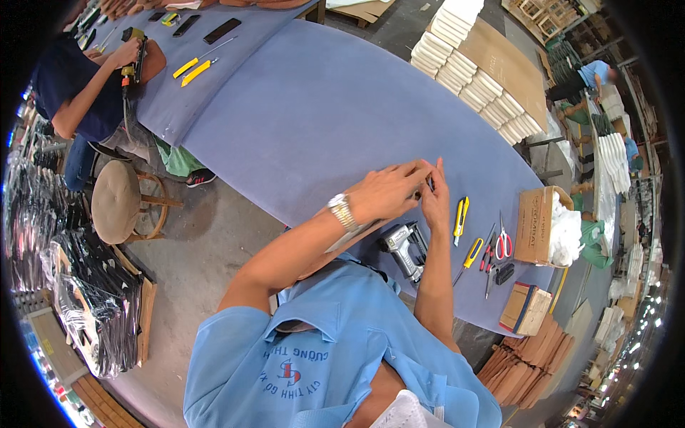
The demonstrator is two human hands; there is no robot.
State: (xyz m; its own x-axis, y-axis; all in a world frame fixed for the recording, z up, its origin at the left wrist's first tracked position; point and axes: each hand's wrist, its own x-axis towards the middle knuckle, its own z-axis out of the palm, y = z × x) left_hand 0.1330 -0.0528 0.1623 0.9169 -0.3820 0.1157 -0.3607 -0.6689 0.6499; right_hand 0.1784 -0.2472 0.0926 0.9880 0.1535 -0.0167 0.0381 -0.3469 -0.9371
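Dark object [430,184] between both hands [389,190] [436,202]

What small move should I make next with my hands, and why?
Perhaps lower the right hand to the silver tool: it lies unheld on the blue table, close by, beside the right forearm. The left hand meets the right; whether they hold anything is hard to see.

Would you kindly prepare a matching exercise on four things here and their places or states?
1. Silver metal nail gun
2. Bare left hand
3. Red-handled metal scissors
4. Open brown cardboard box

A. Holding white material
B. Lying between both forearms
C. Near the box's left side
D. Beside the right hand

Pairs: 1-B; 2-D; 3-C; 4-A
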